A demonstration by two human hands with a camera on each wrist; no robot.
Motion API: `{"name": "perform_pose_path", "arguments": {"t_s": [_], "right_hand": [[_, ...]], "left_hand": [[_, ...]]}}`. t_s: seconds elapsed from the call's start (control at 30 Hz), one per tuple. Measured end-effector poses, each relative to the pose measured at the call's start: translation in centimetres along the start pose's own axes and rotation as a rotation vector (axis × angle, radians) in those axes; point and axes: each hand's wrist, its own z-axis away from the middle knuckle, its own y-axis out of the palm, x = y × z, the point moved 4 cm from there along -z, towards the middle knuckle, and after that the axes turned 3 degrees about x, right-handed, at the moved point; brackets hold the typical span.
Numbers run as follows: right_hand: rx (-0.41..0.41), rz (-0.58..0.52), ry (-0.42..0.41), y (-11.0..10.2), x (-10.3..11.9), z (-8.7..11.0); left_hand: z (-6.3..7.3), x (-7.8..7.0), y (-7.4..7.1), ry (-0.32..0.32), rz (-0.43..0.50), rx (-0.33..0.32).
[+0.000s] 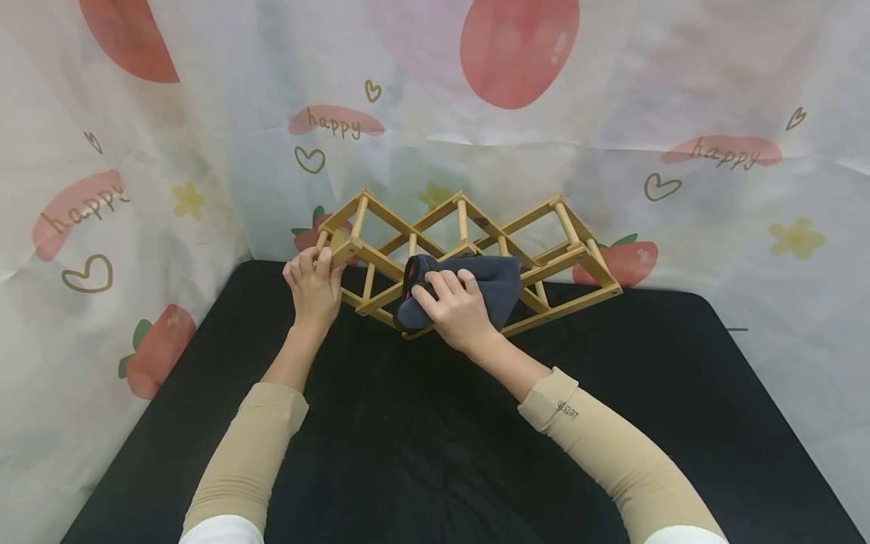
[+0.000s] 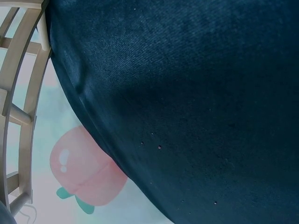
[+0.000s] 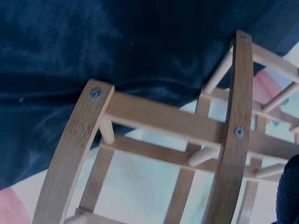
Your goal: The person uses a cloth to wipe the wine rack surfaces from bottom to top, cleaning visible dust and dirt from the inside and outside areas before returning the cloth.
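Observation:
A wooden lattice rack (image 1: 557, 264) of crossed slats and round dowels stands near the back of the table. My left hand (image 1: 316, 287) grips its left end corner. With curled fingers, my right hand (image 1: 458, 310) holds a dark navy cloth item (image 1: 501, 281) with black trim and a bit of red inside, against the front middle of the rack; its exact kind is unclear. Rack slats (image 2: 35, 84) show at the left of the left wrist view. In the right wrist view, screwed slats (image 3: 163, 117) fill the lower half, and navy fabric (image 3: 288, 196) shows at the right edge.
A black cloth (image 1: 421, 438) covers the table. Close behind the rack hangs a pale curtain (image 1: 598, 106) printed with strawberries, hearts and the word "happy"; it also runs along the left side.

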Motion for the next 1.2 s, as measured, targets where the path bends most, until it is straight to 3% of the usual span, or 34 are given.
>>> {"name": "perform_pose_path", "arguments": {"t_s": [0.5,0.7,0.93,1.07,1.2], "right_hand": [[0.086,-0.039,-0.061,2.0,2.6,0.4],[0.096,0.028,-0.079,2.2,2.6,0.5],[0.168,0.112,-0.086,2.8,2.9,0.5],[0.148,0.134,-0.089,2.9,2.9,0.3],[0.076,0.114,-0.093,2.8,2.8,0.1]], "left_hand": [[0.0,0.0,-0.1,-0.001,0.006,0.003],[0.0,0.0,-0.2,-0.001,-0.007,0.001],[0.0,0.1,-0.1,0.003,0.0,-0.005],[0.0,0.1,-0.1,0.006,0.003,-0.011],[0.0,0.0,-0.2,0.006,0.011,-0.007]]}}
